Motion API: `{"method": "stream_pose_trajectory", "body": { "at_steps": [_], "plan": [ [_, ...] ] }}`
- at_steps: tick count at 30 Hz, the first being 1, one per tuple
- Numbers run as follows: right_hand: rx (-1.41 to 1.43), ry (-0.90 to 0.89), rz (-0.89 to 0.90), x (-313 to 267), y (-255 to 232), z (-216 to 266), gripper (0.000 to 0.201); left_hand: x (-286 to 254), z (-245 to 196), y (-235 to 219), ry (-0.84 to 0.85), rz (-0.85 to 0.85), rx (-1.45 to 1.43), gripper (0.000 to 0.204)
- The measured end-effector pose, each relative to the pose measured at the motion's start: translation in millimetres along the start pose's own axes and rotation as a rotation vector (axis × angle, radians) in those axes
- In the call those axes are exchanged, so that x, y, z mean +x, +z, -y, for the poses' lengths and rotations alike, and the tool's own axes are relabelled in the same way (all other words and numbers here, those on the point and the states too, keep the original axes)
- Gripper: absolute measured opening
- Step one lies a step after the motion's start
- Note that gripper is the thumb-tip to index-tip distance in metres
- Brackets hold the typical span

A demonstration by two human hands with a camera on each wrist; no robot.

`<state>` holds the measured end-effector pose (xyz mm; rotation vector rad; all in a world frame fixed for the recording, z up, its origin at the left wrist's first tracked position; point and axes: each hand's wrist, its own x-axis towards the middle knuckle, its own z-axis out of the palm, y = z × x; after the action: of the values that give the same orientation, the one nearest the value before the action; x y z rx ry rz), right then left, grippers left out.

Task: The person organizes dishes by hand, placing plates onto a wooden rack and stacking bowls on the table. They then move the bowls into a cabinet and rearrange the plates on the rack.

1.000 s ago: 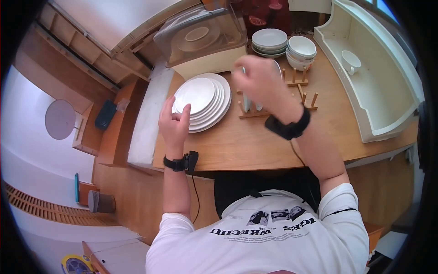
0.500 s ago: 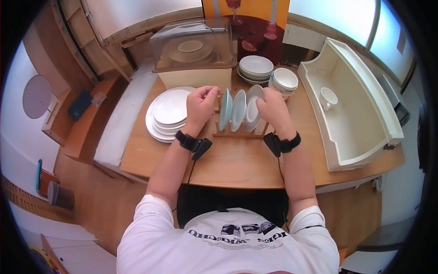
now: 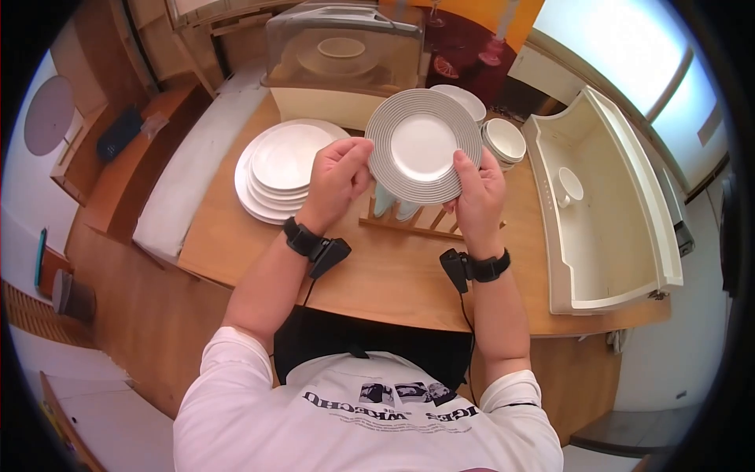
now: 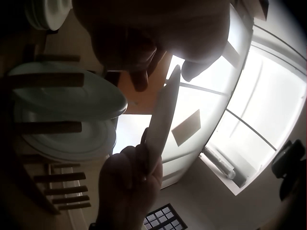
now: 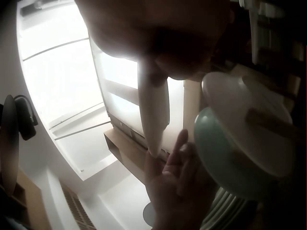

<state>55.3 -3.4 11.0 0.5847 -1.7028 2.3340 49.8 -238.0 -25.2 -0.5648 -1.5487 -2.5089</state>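
Observation:
A white plate with a ringed grey rim is held up over the table in the head view, its face toward the head camera. My right hand grips its lower right edge, thumb on the face and fingers behind. My left hand has its curled fingers and thumb at the left edge, pinching it. Below the plate stands a wooden dish rack. Pale bluish plates stand in its slots, partly hidden by the held plate. The left wrist view shows the held plate edge-on between both hands.
To the left is a stack of white plates. Behind are a lidded dish box, a pile of shallow dishes and stacked bowls. A cream bin with a white cup lies at right.
The ringed plate has come up out of the rack and turned its face toward the head camera. Half a second ago it stood in the rack with my right hand at its edge.

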Motion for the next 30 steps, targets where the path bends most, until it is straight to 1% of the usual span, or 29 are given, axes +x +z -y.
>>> {"method": "stream_pose_trajectory", "body": {
  "at_steps": [2, 3, 8, 12, 23, 30],
  "plan": [
    [-0.004, 0.032, 0.055, -2.9, 2.9, -4.8, 0.021, -2.5, -3.9, 4.5, -0.074, 0.014, 0.003, 0.023],
    [-0.014, 0.038, 0.055, -3.1, 4.1, -6.5, 0.021, -2.7, -6.8, 7.4, -0.11, 0.023, 0.004, 0.023],
    [-0.046, 0.058, 0.051, -2.5, 2.1, -14.3, 0.021, -2.1, -3.1, 4.3, -0.158, 0.016, -0.042, 0.02],
    [0.013, 0.11, 0.032, -1.1, -1.5, -18.5, 0.021, -1.9, -2.0, 3.1, -0.193, 0.023, -0.085, 0.019],
    [0.1, 0.128, 0.061, 1.1, -6.2, -24.6, 0.02, 1.5, 3.1, -3.9, -0.215, 0.084, -0.177, 0.02],
    [0.047, 0.118, 0.01, 0.5, -3.0, -22.6, 0.02, 1.3, 5.3, -4.4, -0.215, 0.091, -0.164, 0.021]
  ]
}}
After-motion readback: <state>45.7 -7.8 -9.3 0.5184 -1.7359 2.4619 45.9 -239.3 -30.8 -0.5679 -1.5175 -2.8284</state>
